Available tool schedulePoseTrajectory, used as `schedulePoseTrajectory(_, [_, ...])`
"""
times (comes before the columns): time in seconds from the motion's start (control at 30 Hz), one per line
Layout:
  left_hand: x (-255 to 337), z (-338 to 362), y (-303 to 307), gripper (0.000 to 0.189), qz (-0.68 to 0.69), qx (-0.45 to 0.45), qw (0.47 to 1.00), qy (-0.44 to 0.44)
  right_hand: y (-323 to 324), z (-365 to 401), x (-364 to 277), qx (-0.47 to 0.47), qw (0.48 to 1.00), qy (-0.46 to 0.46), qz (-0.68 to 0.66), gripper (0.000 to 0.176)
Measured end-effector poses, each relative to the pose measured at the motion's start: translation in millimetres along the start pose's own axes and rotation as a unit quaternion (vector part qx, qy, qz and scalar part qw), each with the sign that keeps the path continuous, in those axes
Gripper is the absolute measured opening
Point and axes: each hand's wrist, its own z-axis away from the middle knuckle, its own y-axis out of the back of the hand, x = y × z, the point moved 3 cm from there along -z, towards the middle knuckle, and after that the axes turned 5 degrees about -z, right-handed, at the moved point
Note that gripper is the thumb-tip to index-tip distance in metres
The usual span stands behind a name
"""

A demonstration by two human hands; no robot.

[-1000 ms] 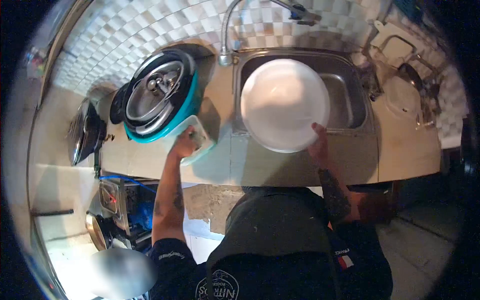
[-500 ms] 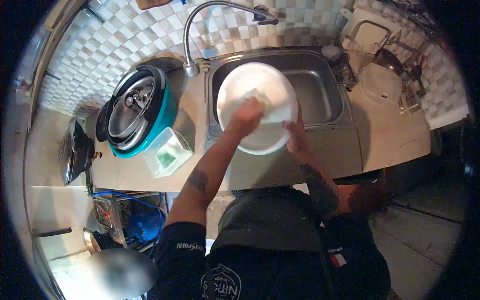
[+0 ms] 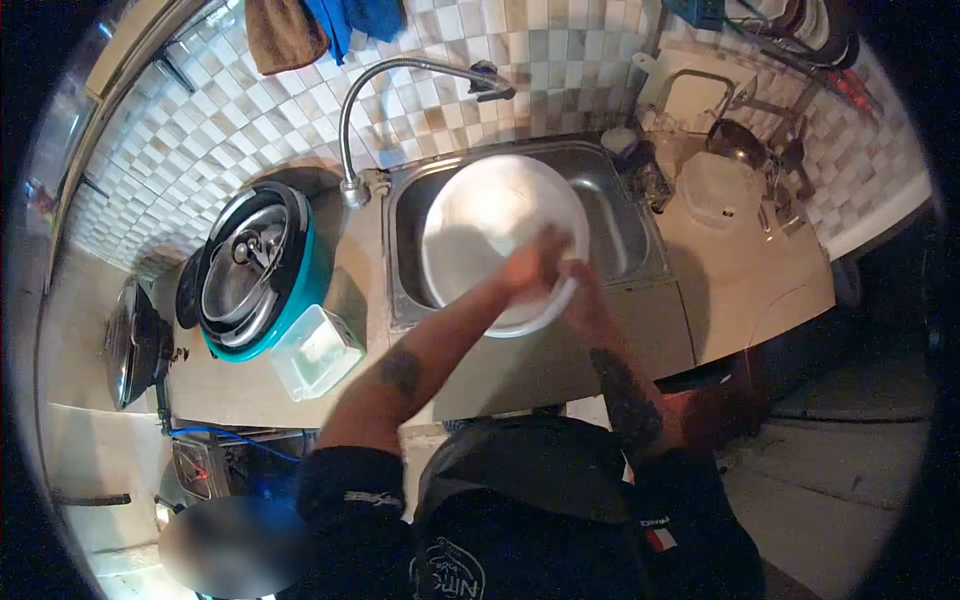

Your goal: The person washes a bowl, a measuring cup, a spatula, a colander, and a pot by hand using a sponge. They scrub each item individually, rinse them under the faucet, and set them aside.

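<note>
A large white round basin (image 3: 470,215) is tilted over the metal sink (image 3: 620,215), its hollow side facing me. My left hand (image 3: 540,268) is inside it near the right wall, smeared by motion. Its fingers look closed; the pale sponge-like pad seen in them a moment ago is now hidden. My right hand (image 3: 583,290) grips the basin's lower right rim, close beside the left one.
Left of the sink are a teal tub (image 3: 315,265) with metal ware on top and a clear plastic container (image 3: 318,350). A flexible faucet (image 3: 350,120) arches behind. On the right counter are a translucent container (image 3: 718,190) and a dark pan (image 3: 738,140).
My left hand has moved from the basin's middle to its lower right side. My right hand keeps hold of the rim. The head view has shifted, showing more of the wall.
</note>
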Motion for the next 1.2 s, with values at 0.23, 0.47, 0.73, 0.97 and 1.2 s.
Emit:
schedulePoseTrajectory(0.23, [-23.6,-32.3,71.5,0.032,-0.211,0.165,0.959,0.095,-0.2,-0.8,4.9,-0.015,0.976,-0.145,-0.160,0.074])
schedulePoseTrajectory(0.47, [-28.1,56.0,31.5,0.036,-0.101,-0.295,0.942,-0.125,18.4,-10.9,10.0,0.054,0.968,-0.104,-0.221,0.085])
schedulePoseTrajectory(0.73, [-29.9,-27.4,151.5,0.025,-0.508,0.009,0.857,-0.082,-23.8,-9.1,-14.4,-0.011,0.973,-0.071,-0.221,0.097])
schedulePoseTrajectory(0.97, [-21.0,50.2,27.0,0.026,-0.278,-0.230,0.923,0.132,-11.1,-25.4,-0.2,0.098,0.967,-0.001,-0.236,0.085])
schedulePoseTrajectory(1.2, [9.7,36.3,-16.5,0.044,-0.083,-0.035,0.996,0.000,10.2,-37.1,21.6,0.135,0.981,0.019,-0.141,0.081])
